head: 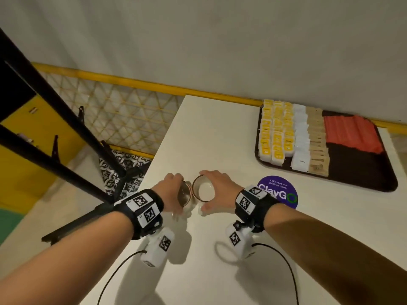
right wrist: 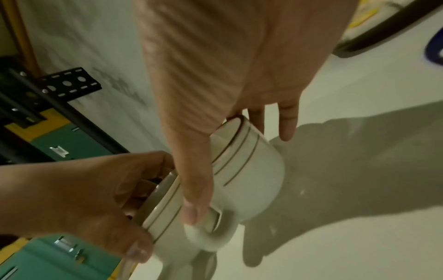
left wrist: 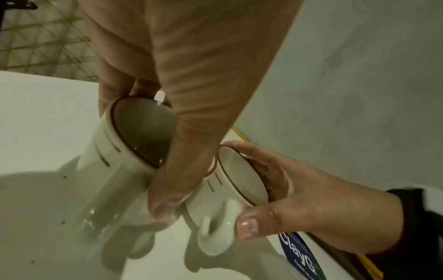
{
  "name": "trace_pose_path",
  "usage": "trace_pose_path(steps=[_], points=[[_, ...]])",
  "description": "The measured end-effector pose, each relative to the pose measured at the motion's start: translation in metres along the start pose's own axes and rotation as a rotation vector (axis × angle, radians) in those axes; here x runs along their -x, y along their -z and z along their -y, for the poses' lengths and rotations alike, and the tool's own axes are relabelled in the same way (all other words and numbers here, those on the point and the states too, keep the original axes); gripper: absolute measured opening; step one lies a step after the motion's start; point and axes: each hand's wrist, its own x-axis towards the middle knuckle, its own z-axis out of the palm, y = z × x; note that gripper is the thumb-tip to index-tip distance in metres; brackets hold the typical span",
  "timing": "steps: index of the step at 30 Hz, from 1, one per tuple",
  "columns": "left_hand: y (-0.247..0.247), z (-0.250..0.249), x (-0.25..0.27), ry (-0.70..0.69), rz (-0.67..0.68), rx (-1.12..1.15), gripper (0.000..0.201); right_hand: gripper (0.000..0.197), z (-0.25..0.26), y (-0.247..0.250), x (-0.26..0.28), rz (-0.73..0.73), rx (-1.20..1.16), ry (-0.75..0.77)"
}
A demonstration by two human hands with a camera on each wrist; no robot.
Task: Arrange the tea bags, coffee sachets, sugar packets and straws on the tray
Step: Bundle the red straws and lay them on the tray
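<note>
White surface (head: 220, 133) against a pale grey wall, yellow rail along its far edge; lattice panel and black stand legs to the left.

Item 1: tray (head: 361, 172), dark, rounded corners, far right of the surface. Its long axis runs from far-left to near-right. Contents, left to right: 3 columns of yellow-labelled tea bags (head: 276, 130); 1 column of white sachets (head: 300, 137); 1 column of tan paper packets (head: 317, 142); a block of orange-red sticks (head: 350, 133) at the far right, whether sachets or wrapped straws cannot be told. The near right part of the tray is bare.

Item 2: 2 white mugs with brown rims, side by side near the left edge of the surface, close enough that their rims almost touch. Left mug (head: 185, 192) tilted, its mouth turned toward the right; right mug (head: 203, 188) sits more upright, handle toward the person.

Item 3: left hand (head: 170, 190), fingers curled over the rim of the left mug, thumb down its near side. Right hand (head: 220, 188), fingers arched over the far rim of the right mug, thumb by the handle. Each hand holds 1 mug.

Item 4: round purple "ClayGo" sticker (head: 278, 191), on the surface between the right hand and the tray.

Relation governing the coming move: the tray lies to the right and farther away than both hands, past the sticker; the right hand is the nearer of the 2. Judgement: the rows look largely arranged.
</note>
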Motion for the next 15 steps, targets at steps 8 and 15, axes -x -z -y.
trace_pose_path(steps=[8, 15], points=[[0.004, -0.012, -0.022, -0.043, -0.084, 0.125, 0.099, 0.096, -0.032, 0.038, 0.012, 0.066, 0.082, -0.094], [-0.008, -0.068, -0.057, -0.051, -0.174, 0.332, 0.103, 0.099, -0.080, 0.054, 0.037, -0.034, -0.006, -0.181]])
